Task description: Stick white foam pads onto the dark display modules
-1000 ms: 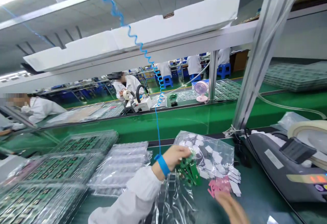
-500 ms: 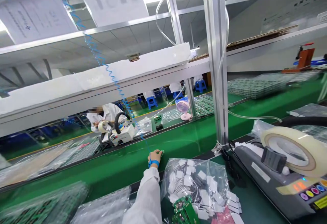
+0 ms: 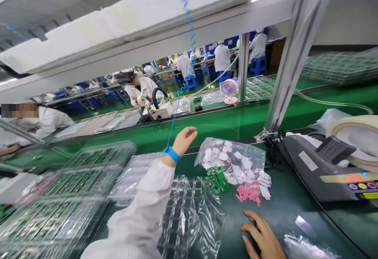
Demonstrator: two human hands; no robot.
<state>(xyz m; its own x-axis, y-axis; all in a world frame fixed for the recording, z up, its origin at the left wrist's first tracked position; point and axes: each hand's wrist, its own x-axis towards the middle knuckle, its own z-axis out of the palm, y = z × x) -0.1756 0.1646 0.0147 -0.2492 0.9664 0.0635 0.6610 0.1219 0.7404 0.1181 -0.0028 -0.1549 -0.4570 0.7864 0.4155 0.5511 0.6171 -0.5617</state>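
My left hand (image 3: 183,141), with a blue wrist strap (image 3: 173,154) on a coiled cord, is raised over the near edge of the green belt (image 3: 206,123). Its fingers are slightly bent and apart, and nothing shows in them. My right hand (image 3: 262,237) is open low over the dark green bench, fingers spread. Beyond it lie pink strips (image 3: 248,192) and white pieces (image 3: 265,186). Small green circuit boards (image 3: 217,179) rest against a clear bag (image 3: 233,154) of white pieces. A clear compartment tray (image 3: 181,215) sits under my left forearm.
Stacked clear trays of circuit boards (image 3: 67,188) stand at the left. A grey tape dispenser (image 3: 313,168) with a big roll (image 3: 354,137) stands at the right. A metal post (image 3: 295,62) rises behind the bench. Across the belt are a pink fan (image 3: 229,90) and a co-worker in white (image 3: 147,87).
My left hand has come back from over the belt; the small green piece at its fingertips no longer shows. My right hand has entered view. The view has tilted down.
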